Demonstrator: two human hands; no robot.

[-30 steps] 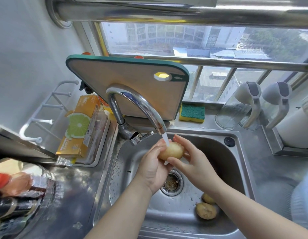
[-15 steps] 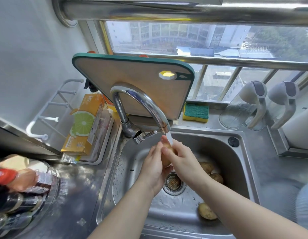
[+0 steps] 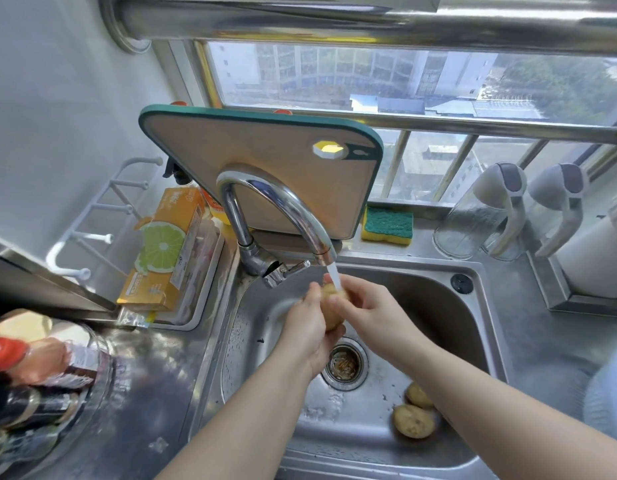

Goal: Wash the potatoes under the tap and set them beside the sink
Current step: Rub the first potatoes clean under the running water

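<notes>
A yellowish potato (image 3: 329, 311) is held between both hands over the steel sink (image 3: 438, 306). Water runs from the curved chrome tap (image 3: 283, 209) onto its top. My left hand (image 3: 309, 332) cups the potato from the left and below. My right hand (image 3: 369, 313) grips it from the right, with the fingers over its top. Two more potatoes lie on the sink floor at the lower right, one (image 3: 412, 421) in full view, the other (image 3: 418, 394) partly hidden by my right forearm.
A cutting board (image 3: 265, 161) leans behind the tap, with a green-and-yellow sponge (image 3: 387, 225) to its right. Left of the sink, an orange box (image 3: 165, 251) lies in a tray. Bottles (image 3: 33, 368) stand at the lower left. Clear jugs (image 3: 487, 216) stand on the right counter.
Both hands have stayed under the tap and turned the potato, which now stands more upright between them. The camera view has shifted slightly.
</notes>
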